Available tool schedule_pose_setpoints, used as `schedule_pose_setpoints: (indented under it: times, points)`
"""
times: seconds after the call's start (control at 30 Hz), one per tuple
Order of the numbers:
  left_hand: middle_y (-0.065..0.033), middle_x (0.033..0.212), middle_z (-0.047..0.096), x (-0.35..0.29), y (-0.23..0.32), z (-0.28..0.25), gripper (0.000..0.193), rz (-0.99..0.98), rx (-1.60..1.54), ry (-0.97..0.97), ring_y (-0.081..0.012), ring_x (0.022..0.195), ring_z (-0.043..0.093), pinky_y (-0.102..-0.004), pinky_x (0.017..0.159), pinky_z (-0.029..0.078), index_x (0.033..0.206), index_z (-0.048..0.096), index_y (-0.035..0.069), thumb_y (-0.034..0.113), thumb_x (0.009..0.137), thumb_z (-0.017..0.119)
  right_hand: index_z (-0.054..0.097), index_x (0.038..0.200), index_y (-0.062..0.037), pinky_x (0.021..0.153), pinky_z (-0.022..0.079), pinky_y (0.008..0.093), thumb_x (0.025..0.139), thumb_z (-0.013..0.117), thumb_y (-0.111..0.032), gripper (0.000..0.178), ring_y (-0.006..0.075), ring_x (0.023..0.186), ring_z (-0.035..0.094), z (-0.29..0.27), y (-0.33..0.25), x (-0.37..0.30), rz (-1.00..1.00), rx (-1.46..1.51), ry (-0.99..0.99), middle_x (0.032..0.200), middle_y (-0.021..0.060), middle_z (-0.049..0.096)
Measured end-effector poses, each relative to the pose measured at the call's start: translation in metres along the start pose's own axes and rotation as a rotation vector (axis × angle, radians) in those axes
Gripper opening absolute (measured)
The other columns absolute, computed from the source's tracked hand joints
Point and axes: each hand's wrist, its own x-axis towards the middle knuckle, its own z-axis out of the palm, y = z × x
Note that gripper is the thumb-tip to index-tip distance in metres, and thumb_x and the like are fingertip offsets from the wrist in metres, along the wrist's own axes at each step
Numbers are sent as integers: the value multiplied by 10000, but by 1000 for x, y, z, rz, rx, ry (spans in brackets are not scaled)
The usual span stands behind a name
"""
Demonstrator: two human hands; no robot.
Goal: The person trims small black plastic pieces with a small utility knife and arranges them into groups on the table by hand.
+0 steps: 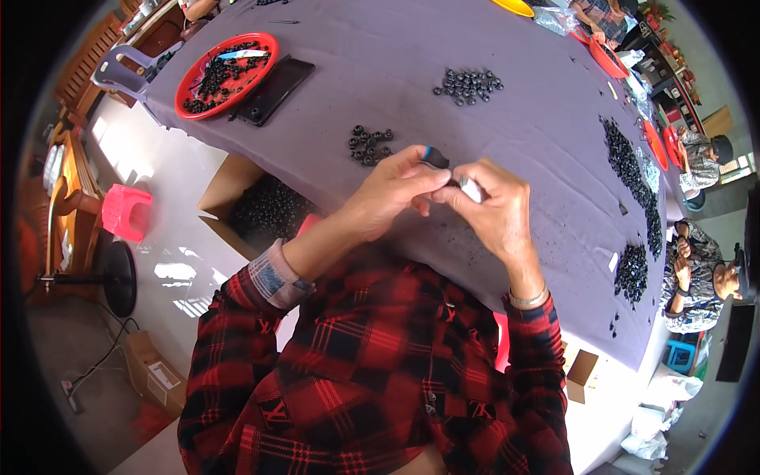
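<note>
My left hand (392,192) is closed in a pinch, its thumb pressed toward a finger that wears a black and blue cover (432,157). What it pinches is mostly hidden; only a dark speck shows between the two hands. My right hand (499,207) is wrapped round a small white-handled tool (471,189), whose tip meets the left fingertips. Both hands are raised over the near edge of the table. Just beyond my left hand lies a small group of black round parts (366,144). A larger cluster of black round parts (469,85) sits farther off.
A red tray (271,49) of black parts stands at the far left, beside a black phone (279,89). Black parts lie heaped (631,273) along the right of the purple tablecloth (546,134). A cardboard box (224,180) of black parts is below left. Several people sit around.
</note>
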Motion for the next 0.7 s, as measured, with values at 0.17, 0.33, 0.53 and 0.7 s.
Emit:
schedule_pose_setpoints:
  times: [0.17, 0.33, 0.53, 0.7]
  points:
    - [14, 858, 574, -1, 7, -2, 289, -90, -26, -207, -77, 757, 542, -244, 668, 458, 1126, 471, 83, 130, 891, 632, 653, 810, -45, 566, 434, 257, 673, 818, -73, 216, 117, 609, 536, -5, -1, -12, -73, 21, 25, 688, 24, 570]
    - [10, 869, 580, -4, 6, -1, 261, -60, -137, -234, -81, 778, 546, -244, 694, 458, 1113, 474, 88, 143, 908, 626, 658, 849, -31, 597, 434, 251, 668, 819, -34, 243, 103, 698, 539, -1, 11, -14, -55, 350, -6, 783, 15, 587]
    - [-7, 910, 605, -9, 4, 6, 260, -48, -192, -194, -93, 801, 559, -249, 703, 467, 1133, 465, 89, 121, 919, 610, 653, 830, -30, 589, 420, 237, 686, 776, 23, 197, 90, 689, 517, 5, 6, -19, -32, 296, 99, 792, 5, 572]
    - [-20, 908, 608, -6, 2, 4, 308, -88, -243, -221, -113, 810, 594, -270, 715, 500, 1157, 457, 86, 94, 901, 627, 645, 810, -29, 581, 412, 232, 686, 763, 33, 182, 83, 694, 527, 1, -1, -20, -32, 261, 92, 790, -1, 574]
